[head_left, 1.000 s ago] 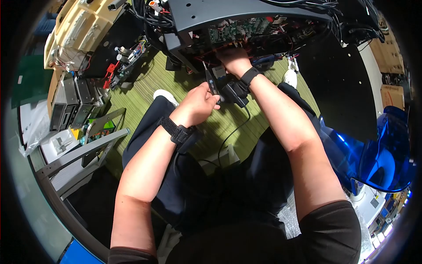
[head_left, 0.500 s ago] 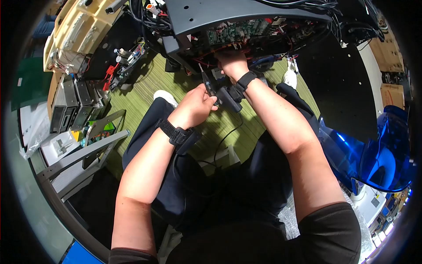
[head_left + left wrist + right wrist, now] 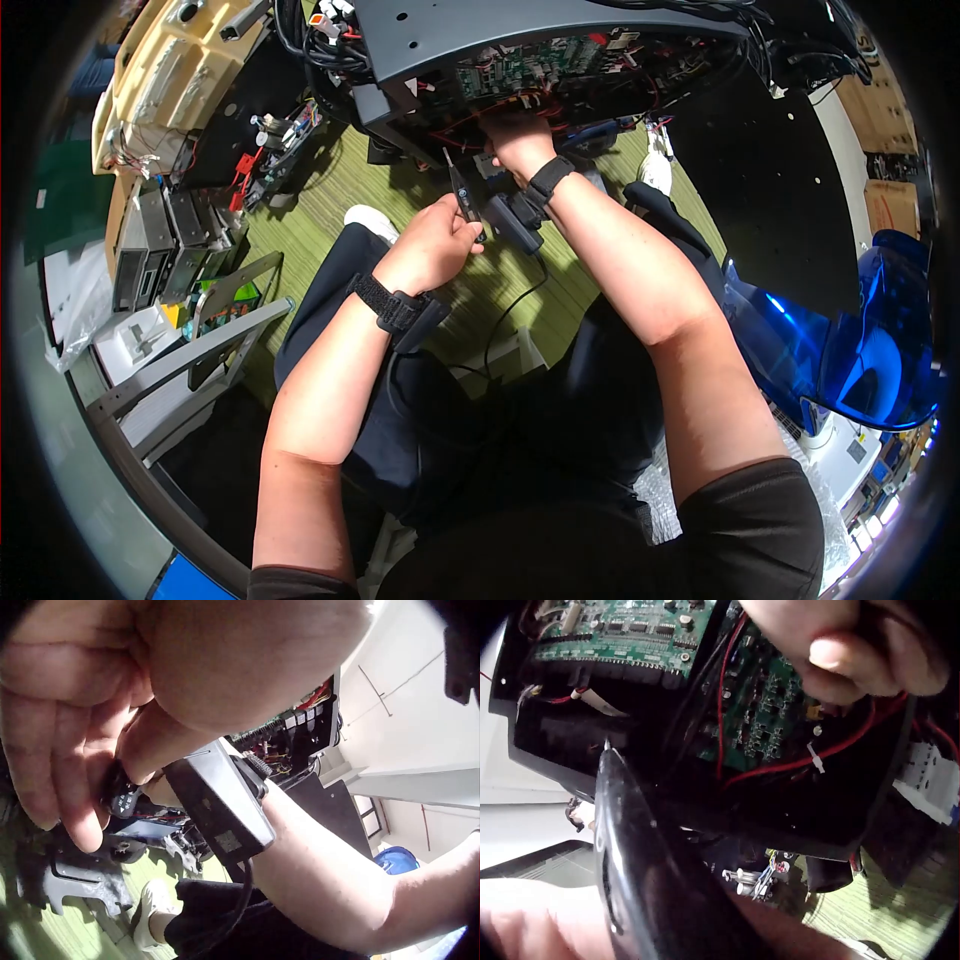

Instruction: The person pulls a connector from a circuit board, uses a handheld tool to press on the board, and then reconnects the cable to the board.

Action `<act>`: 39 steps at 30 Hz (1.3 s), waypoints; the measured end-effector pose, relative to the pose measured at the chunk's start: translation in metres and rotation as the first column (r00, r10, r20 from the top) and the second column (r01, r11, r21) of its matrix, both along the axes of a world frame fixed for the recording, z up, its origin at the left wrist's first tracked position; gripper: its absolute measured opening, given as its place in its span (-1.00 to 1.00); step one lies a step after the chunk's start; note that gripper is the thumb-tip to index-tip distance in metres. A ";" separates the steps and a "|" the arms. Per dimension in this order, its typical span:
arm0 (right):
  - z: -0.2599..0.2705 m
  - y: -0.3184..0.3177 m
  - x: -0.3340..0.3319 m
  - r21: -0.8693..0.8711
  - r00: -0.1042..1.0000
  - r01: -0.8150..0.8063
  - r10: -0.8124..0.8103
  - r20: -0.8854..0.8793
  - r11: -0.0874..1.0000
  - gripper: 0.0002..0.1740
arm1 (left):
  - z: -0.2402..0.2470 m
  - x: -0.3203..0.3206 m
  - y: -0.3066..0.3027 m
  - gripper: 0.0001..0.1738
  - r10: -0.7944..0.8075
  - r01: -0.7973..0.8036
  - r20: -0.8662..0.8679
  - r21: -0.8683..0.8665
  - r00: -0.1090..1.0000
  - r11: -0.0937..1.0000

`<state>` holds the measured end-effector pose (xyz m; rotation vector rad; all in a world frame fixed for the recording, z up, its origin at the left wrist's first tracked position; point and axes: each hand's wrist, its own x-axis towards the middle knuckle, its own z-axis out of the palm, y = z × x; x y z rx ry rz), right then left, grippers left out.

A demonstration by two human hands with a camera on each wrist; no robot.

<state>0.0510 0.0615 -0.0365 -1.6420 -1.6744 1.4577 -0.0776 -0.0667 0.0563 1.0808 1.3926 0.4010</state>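
A slim black tool with a thin metal tip is pinched between the thumb and fingers of the left hand. Its butt end shows in the left wrist view; the body looms large in the right wrist view, tip toward the housing. The right hand reaches into the open side of a dark housing. There its curled fingers lie close to a green circuit board and a red wire; whether they hold anything is hidden.
Black cables bundle at the housing's left corner. Loose electronic parts lie on the left, near grey metal boxes. A dark panel and a blue transparent object are on the right. A cord hangs below the right wrist.
In the head view, the housing and both hands have shifted slightly left. The left hand still pinches the tool, and the right hand remains at the housing's opening.
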 end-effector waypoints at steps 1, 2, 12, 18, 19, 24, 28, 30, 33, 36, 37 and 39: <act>-0.010 0.002 0.001 0.107 0.997 -0.067 0.062 0.045 0.992 -0.78 | 0.000 0.000 0.000 -0.75 -0.022 0.022 -0.027 0.007 0.999 1.000; -0.020 0.005 0.001 0.208 0.988 -0.137 0.119 0.097 0.968 -0.78 | -0.001 0.000 0.000 -0.75 -0.024 0.024 -0.025 0.008 0.999 1.000; 0.024 0.002 0.006 -0.089 0.993 -0.047 0.037 -0.108 0.995 -0.69 | 0.000 -0.001 0.001 -0.74 -0.033 0.032 -0.051 -0.016 0.998 0.999; 0.015 0.001 0.000 -0.017 0.996 -0.020 0.018 -0.087 1.000 -0.63 | -0.010 -0.001 0.002 -0.75 -0.022 0.022 -0.014 -0.029 1.000 0.999; 0.013 0.000 -0.001 0.000 0.996 -0.005 0.005 -0.091 1.000 -0.64 | -0.010 -0.001 0.002 -0.76 -0.024 0.023 -0.027 -0.039 0.999 0.999; -0.004 0.002 -0.003 0.259 0.992 -0.123 0.111 0.059 0.958 -0.67 | -0.014 -0.003 0.002 -0.78 -0.006 0.006 0.013 -0.022 1.000 1.000; 0.000 -0.002 -0.009 0.154 1.000 0.016 -0.012 -0.029 0.988 -0.73 | -0.010 0.000 0.003 -0.79 -0.017 0.016 -0.036 -0.029 0.999 0.999; 0.002 -0.002 -0.008 0.268 1.000 0.021 -0.014 -0.028 0.963 -0.75 | -0.012 -0.001 0.003 -0.80 -0.008 0.007 -0.041 -0.025 0.999 1.000; 0.034 -0.003 -0.007 -0.163 0.962 0.181 -0.209 -0.176 0.970 -0.76 | -0.015 -0.004 0.002 -0.81 -0.002 0.000 -0.057 -0.022 0.998 1.000; 0.033 0.002 -0.003 -0.154 0.980 0.122 -0.144 -0.138 0.980 -0.71 | -0.018 -0.005 0.000 -0.82 0.005 -0.007 -0.067 -0.027 0.998 1.000; 0.034 0.005 -0.001 -0.040 0.999 -0.011 0.009 -0.041 0.999 -0.69 | -0.019 -0.006 0.000 -0.82 0.013 -0.015 -0.064 -0.033 0.998 0.999; 0.033 0.008 0.003 0.331 0.939 -0.304 0.221 0.265 0.894 -0.66 | -0.018 -0.005 0.000 -0.83 -0.001 0.000 -0.085 -0.017 0.996 1.000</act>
